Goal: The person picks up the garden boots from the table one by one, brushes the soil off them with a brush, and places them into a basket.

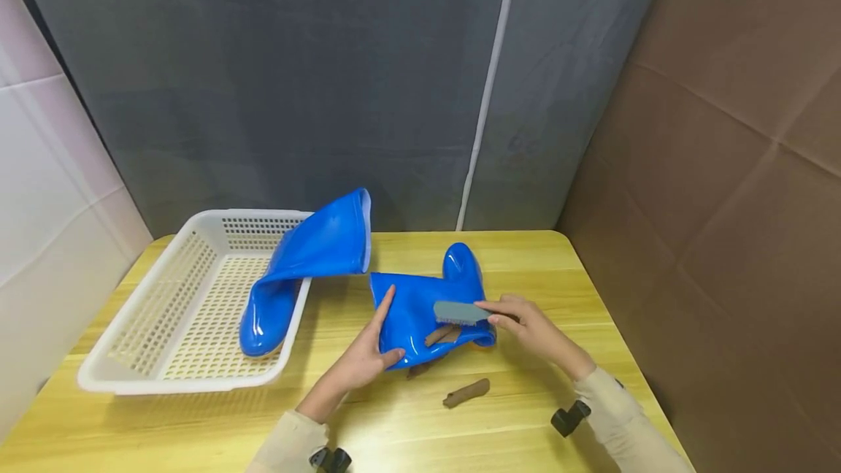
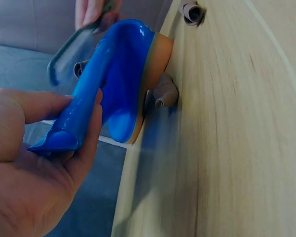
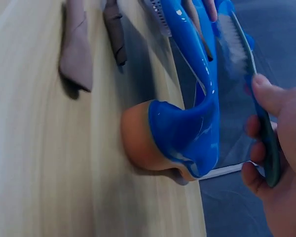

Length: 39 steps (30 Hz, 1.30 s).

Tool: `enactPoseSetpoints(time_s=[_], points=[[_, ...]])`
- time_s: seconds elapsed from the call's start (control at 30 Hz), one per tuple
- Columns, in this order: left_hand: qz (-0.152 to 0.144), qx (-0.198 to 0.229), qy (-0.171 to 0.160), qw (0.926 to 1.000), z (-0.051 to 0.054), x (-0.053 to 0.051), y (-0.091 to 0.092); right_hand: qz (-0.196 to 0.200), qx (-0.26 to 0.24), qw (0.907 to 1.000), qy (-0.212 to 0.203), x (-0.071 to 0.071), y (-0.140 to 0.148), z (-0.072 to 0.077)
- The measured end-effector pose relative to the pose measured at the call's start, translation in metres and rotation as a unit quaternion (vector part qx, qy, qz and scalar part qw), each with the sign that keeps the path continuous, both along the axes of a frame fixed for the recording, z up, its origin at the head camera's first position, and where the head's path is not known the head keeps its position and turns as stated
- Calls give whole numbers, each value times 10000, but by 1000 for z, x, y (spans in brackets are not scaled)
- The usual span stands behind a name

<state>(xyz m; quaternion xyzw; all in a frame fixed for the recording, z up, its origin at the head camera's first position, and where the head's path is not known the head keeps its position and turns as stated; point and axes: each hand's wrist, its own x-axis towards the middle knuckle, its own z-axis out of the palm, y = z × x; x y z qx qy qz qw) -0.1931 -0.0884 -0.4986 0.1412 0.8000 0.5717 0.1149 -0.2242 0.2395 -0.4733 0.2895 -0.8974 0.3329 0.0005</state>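
On my feed the left hand (image 1: 361, 362) pinches the shaft of a blue boot (image 1: 412, 299), which rests on the table (image 1: 512, 444) right of the white basket (image 1: 190, 387). The right hand (image 1: 537, 328) grips a grey brush (image 1: 453, 311), bristles down over that shaft; I can't tell whether they touch. One brown roll (image 1: 468, 393) lies nearer me, and a second boot (image 1: 322, 243) leans across the basket's right rim.

A makeshift, booth-like workspace was seen. A wood-grain table (image 1: 519, 433) was enclosed on three sides by a dark grey backdrop (image 1: 296, 93), a creased brown sheet (image 1: 736, 130) and a white sheet (image 1: 59, 188).
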Motion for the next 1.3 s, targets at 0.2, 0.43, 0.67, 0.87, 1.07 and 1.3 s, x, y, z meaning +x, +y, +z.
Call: enactPoseSetpoints(time_s=[0.2,0.43,0.67,0.87,1.07,1.3], points=[[-37,-63,93,9999,0,0,1,-392,196,9971,626,-19,-13,-1],[-59,31,59,10000,0,2,3,-189,961,9903,986,-25,-20,-9],[-7,-52,92,9999,3,1,2,118,981,9875,1226,-11,-12,-8],[6,-178,192,9997,5,-1,0,329,757,9899,1155,-2,-9,-6],[-33,-132,171,9998,5,-1,0,300,657,9904,1178,4,-6,-9],[-40,-35,142,9999,4,-2,-2,501,311,9887,1379,11,-2,-13]])
